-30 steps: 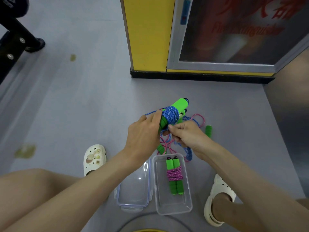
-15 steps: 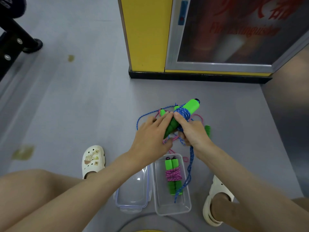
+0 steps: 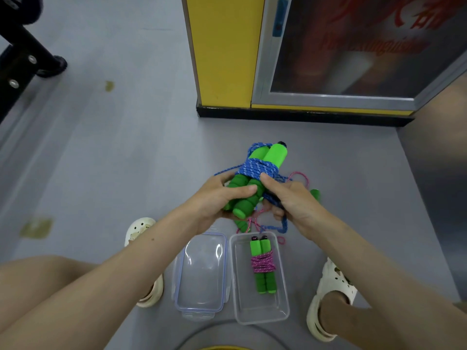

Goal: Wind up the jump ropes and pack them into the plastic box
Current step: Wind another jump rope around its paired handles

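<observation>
My left hand point(image 3: 217, 195) grips the two green foam handles of the blue jump rope point(image 3: 257, 170), held side by side above the floor. Blue cord is wound in a band round the handles' upper half. My right hand point(image 3: 290, 198) holds the loose blue cord just right of the handles, thumb against the wound band. A short blue loop hangs below that hand. Below, the clear plastic box point(image 3: 283, 311) holds a wound pink jump rope point(image 3: 262, 265) with green handles. A loose pink jump rope point(image 3: 303, 176) lies on the floor behind my hands, mostly hidden.
The box's clear lid point(image 3: 202, 271) with a blue rim lies left of the box. My feet in white clogs point(image 3: 331, 296) flank them. A yellow cabinet point(image 3: 222, 51) with a glass door stands ahead, a black metal frame point(image 3: 22, 59) at far left.
More blue cord is wound round the handles, and the loop hanging over the box has shortened. My right hand has come round to the right side of the bundle.
</observation>
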`<state>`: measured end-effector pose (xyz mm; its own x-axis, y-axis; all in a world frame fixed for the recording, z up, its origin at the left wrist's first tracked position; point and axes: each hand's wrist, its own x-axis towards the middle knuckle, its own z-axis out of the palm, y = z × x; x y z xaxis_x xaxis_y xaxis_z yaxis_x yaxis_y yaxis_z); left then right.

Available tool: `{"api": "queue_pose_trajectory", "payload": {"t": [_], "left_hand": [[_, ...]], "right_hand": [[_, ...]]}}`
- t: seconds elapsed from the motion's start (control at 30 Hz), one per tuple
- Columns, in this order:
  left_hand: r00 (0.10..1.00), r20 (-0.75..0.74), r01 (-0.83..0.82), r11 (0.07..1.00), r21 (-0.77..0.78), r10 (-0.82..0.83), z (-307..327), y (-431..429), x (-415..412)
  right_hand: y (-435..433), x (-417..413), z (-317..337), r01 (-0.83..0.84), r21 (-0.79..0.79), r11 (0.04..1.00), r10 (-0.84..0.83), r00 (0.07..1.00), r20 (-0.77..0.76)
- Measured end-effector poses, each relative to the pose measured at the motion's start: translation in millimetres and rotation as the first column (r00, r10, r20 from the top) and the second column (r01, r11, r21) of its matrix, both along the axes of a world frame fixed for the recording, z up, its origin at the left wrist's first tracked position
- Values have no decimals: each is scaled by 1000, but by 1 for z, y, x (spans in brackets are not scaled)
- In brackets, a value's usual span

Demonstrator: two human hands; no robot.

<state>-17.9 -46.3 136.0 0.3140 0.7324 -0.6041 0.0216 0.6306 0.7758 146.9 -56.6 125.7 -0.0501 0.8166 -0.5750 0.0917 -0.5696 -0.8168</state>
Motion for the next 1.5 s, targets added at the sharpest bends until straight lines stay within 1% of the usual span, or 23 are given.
{"api": "queue_pose_trajectory", "payload": {"t": [0.07,0.1,0.2,0.3,0.4,0.47,0.53,0.67,0.77,0.87,0.97,1.03,1.1,1.17,1.27,1.4,1.5], "left_hand": [[991,-123,-45,995,85,55,-1,3,-2],[984,-158,-68,990,121,87,-2,4,-2],[970,-183,-119,972,203,157,-5,3,-2],[963,-207,-115,956,270,174,-7,5,-4],[951,-262,-74,943,324,165,-8,6,-5],[933,-330,-8,927,374,141,-9,5,-4],[903,-412,74,897,436,125,-12,4,-2],[785,-598,199,846,494,164,-19,3,0],[674,-715,279,830,482,189,-17,2,4],[549,-805,393,779,488,227,-13,-3,8],[475,-832,485,704,519,286,-15,-6,10],[449,-830,536,643,547,331,-17,-9,10],[423,-834,602,578,550,354,-21,-13,11],[386,-843,670,514,535,374,-26,-16,11],[406,-819,687,455,567,407,-29,-16,12],[432,-799,684,427,592,418,-29,-16,14],[448,-802,697,407,590,394,-33,-17,12]], "right_hand": [[-1,1,-2,-29,21,999,28,998,50],[-2,2,-3,-40,24,999,39,998,58],[-2,6,-3,-116,24,993,113,990,84],[-3,9,-4,-198,33,980,189,966,176],[-4,10,-5,-200,78,977,175,952,253],[-3,11,-6,-131,62,989,112,964,242],[-1,12,-7,-97,19,995,90,969,228],[-2,8,-5,-93,-54,994,99,988,117],[-4,3,-1,-155,-56,986,161,978,133],[-6,0,2,-214,-39,976,217,971,96],[-7,-5,2,-253,-26,967,255,959,124],[-6,-5,2,-235,-22,972,236,964,127],[-5,-5,3,-201,-25,979,202,974,99],[-6,-7,2,-172,-39,984,173,984,38],[-8,-9,1,-164,-51,985,163,987,-15],[-8,-8,1,-168,-38,985,165,984,-71],[-7,-9,1,-176,-33,984,173,983,-64]]}}
